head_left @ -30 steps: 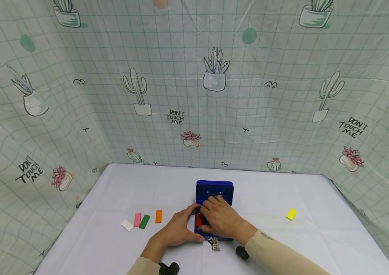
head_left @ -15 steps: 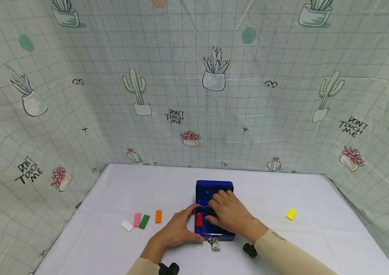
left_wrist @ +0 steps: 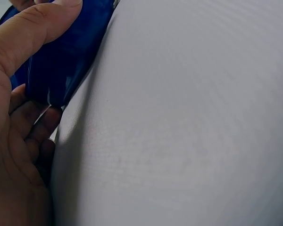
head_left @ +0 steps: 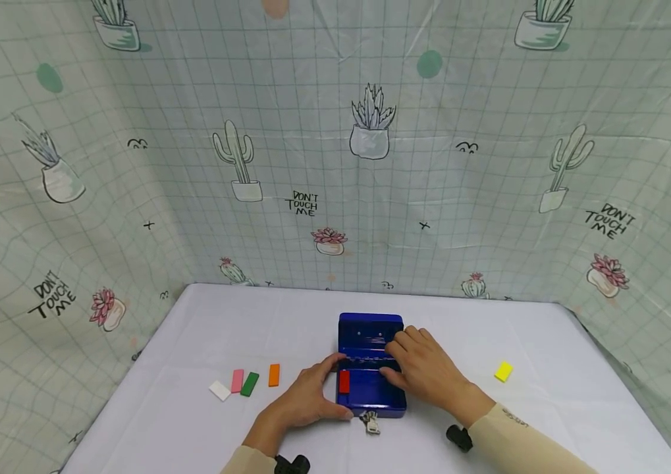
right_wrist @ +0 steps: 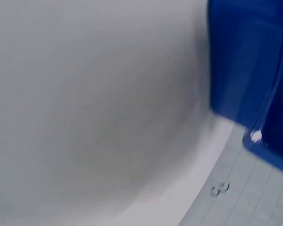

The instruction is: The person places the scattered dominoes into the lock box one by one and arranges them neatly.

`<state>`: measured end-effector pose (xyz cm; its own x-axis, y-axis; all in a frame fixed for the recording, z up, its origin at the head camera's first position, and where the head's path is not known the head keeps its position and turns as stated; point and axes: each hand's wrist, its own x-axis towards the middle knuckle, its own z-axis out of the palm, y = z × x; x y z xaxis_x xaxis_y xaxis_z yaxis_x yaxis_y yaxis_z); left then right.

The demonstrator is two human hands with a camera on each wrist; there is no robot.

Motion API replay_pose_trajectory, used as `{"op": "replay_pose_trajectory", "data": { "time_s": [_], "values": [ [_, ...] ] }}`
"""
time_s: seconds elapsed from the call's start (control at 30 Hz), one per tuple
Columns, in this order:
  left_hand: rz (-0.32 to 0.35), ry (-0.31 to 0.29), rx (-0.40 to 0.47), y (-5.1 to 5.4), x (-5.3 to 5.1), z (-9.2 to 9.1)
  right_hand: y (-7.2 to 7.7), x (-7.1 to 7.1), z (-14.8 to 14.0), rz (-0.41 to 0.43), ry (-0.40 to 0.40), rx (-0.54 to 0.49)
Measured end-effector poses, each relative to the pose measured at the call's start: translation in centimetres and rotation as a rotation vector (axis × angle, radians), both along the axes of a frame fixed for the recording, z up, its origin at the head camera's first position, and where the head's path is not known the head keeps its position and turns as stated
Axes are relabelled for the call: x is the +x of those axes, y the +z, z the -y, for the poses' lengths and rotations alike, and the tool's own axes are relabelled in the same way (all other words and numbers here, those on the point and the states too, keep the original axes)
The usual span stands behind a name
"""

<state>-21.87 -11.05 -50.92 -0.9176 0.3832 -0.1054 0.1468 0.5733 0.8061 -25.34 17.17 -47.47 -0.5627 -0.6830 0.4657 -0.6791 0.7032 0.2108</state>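
Observation:
A blue metal cash box (head_left: 373, 398) stands with its lid (head_left: 365, 324) raised at the table's middle. Inside, along the left wall, lies a red block (head_left: 344, 382). My left hand (head_left: 305, 396) holds the box's left side, thumb at the front corner and fingers toward the back; the left wrist view shows the thumb (left_wrist: 33, 35) over the blue wall (left_wrist: 66, 66). Over the box's right edge, my right hand (head_left: 427, 368) has loosely bent fingers, and I see nothing in them. Keys (head_left: 373, 424) hang at the box's front. The right wrist view catches the box's blue side (right_wrist: 245, 56).
On the white table (head_left: 240, 329), left of the box, lie a white block (head_left: 219, 390), a pink block (head_left: 237, 380), a green block (head_left: 249, 384) and an orange block (head_left: 274, 374). A yellow block (head_left: 504, 371) lies at the right. Behind hangs a cactus-print cloth (head_left: 430, 171).
My right hand has moved right, from over the box's inside to its right edge, uncovering the red block and the box floor. The left hand keeps its hold in the same place.

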Motion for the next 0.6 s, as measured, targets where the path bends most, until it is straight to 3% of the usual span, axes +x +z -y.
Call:
{"op": "replay_pose_trajectory", "data": {
  "time_s": [0.33, 0.6],
  "values": [
    [-0.001, 0.02, -0.013, -0.1, 0.0, -0.3, -0.6, -0.7, -5.0, -0.082, -0.014, -0.056],
    [0.005, 0.021, -0.007, -0.2, -0.1, -0.3, -1.2, -0.5, -9.4, -0.104, -0.083, -0.071]
  ]
}}
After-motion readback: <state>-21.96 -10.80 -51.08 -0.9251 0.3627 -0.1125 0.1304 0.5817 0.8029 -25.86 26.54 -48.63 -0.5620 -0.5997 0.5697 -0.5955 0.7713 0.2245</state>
